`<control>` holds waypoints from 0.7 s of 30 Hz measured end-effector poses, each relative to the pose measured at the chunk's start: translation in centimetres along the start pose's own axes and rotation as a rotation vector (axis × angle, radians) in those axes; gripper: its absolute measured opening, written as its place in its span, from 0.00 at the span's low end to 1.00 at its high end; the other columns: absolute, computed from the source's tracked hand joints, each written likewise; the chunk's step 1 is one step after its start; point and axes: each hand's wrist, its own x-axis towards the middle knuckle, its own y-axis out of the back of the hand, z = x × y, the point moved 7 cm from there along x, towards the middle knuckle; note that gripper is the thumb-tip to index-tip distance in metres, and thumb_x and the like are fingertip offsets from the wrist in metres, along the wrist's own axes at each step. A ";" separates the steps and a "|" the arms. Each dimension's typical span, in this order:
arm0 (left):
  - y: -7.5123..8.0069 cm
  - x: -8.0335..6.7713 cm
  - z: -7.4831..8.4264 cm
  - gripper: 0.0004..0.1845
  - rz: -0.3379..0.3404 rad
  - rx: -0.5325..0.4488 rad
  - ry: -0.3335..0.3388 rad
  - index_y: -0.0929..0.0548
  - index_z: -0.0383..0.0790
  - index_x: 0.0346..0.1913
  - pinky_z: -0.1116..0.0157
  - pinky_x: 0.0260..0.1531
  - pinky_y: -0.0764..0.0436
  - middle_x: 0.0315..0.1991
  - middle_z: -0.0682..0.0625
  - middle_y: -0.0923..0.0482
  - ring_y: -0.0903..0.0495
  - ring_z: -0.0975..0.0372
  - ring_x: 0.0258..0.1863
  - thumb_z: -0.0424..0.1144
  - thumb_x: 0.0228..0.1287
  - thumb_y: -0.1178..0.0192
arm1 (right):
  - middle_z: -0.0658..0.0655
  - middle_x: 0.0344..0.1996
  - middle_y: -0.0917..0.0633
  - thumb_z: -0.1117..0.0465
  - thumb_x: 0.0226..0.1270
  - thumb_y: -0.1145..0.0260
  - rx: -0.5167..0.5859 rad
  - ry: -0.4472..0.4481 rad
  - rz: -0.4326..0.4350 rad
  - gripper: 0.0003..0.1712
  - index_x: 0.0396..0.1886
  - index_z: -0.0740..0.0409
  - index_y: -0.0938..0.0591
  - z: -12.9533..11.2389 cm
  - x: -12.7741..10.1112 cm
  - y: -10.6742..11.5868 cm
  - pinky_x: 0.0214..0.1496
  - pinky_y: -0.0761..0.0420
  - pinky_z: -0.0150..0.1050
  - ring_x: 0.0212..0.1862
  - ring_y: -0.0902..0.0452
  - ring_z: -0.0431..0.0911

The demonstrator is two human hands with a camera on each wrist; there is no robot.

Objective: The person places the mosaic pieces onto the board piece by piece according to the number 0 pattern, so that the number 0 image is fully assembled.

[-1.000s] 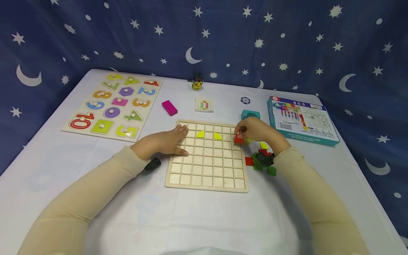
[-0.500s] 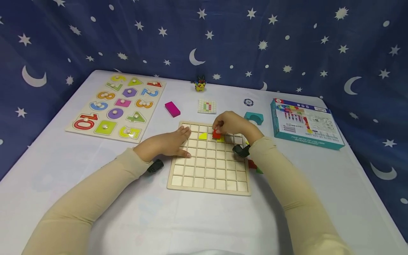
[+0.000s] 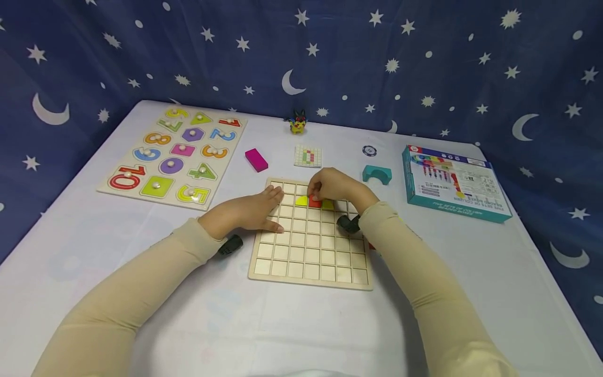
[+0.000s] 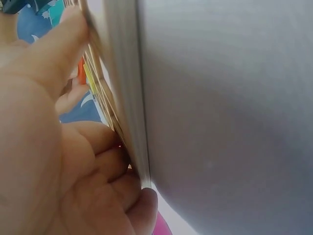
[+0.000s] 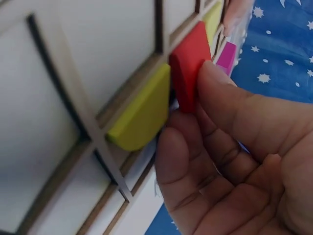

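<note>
A wooden grid board (image 3: pixel 297 240) lies on the white table. My left hand (image 3: pixel 252 210) rests spread over its left edge; the left wrist view has the fingers (image 4: pixel 132 193) along the board's side. My right hand (image 3: pixel 335 184) pinches a red square tile (image 5: pixel 190 61) between thumb and fingertips, at a cell in the second row from the back. In the right wrist view the tile stands slightly tilted at its cell. One yellow quarter-round tile (image 3: pixel 301 201) sits to its left, another yellow tile (image 5: pixel 144 110) to its right, partly covered by the hand in the head view.
Behind the board are a pattern card (image 3: pixel 308 156), a magenta block (image 3: pixel 256 160), a teal arch block (image 3: pixel 377 174), a chip (image 3: pixel 369 151) and a small yellow figure (image 3: pixel 298 124). A number puzzle (image 3: pixel 176 157) lies left, a flat box (image 3: pixel 454 183) right. My right sleeve hides the loose tiles.
My right hand has carried the red tile left from the board's right edge to the cell between the two yellow tiles, lowering it there. My left hand has stayed on the board.
</note>
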 end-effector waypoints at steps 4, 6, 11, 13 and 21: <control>0.0 0.0 0.1 0.50 -0.003 -0.007 -0.001 0.58 0.29 0.71 0.54 0.70 0.58 0.73 0.38 0.65 0.67 0.48 0.72 0.57 0.61 0.45 | 0.53 0.30 0.20 0.70 0.57 0.37 0.002 -0.022 -0.002 0.09 0.37 0.59 0.16 0.3 0.1 -0.3 0.35 0.28 0.33 0.32 0.30 0.44; 0.0 0.1 0.2 0.50 -0.006 -0.006 0.000 0.58 0.29 0.71 0.55 0.70 0.57 0.73 0.38 0.65 0.67 0.48 0.72 0.57 0.61 0.45 | 0.53 0.31 0.19 0.70 0.58 0.37 -0.006 -0.019 0.001 0.09 0.38 0.58 0.16 0.3 -0.2 -0.2 0.36 0.27 0.34 0.33 0.30 0.44; -0.1 0.1 0.3 0.49 -0.010 0.002 -0.003 0.58 0.29 0.71 0.55 0.70 0.57 0.73 0.38 0.65 0.67 0.49 0.72 0.57 0.61 0.46 | 0.54 0.34 0.17 0.66 0.59 0.35 -0.029 -0.008 0.048 0.07 0.38 0.58 0.16 0.4 -1.6 0.8 0.43 0.24 0.38 0.38 0.26 0.46; -0.1 0.0 0.3 0.50 -0.008 0.001 -0.005 0.58 0.29 0.71 0.54 0.70 0.57 0.73 0.38 0.65 0.67 0.48 0.72 0.57 0.61 0.45 | 0.55 0.35 0.16 0.65 0.58 0.34 -0.037 -0.003 0.065 0.08 0.38 0.59 0.16 0.7 -2.5 1.3 0.45 0.23 0.40 0.40 0.24 0.47; 0.1 -0.1 0.2 0.50 -0.012 0.000 -0.003 0.59 0.28 0.71 0.54 0.70 0.58 0.73 0.37 0.66 0.67 0.47 0.72 0.58 0.61 0.46 | 0.58 0.37 0.16 0.67 0.59 0.35 -0.073 -0.030 0.071 0.10 0.41 0.63 0.17 3.5 -5.9 3.1 0.42 0.21 0.41 0.40 0.23 0.48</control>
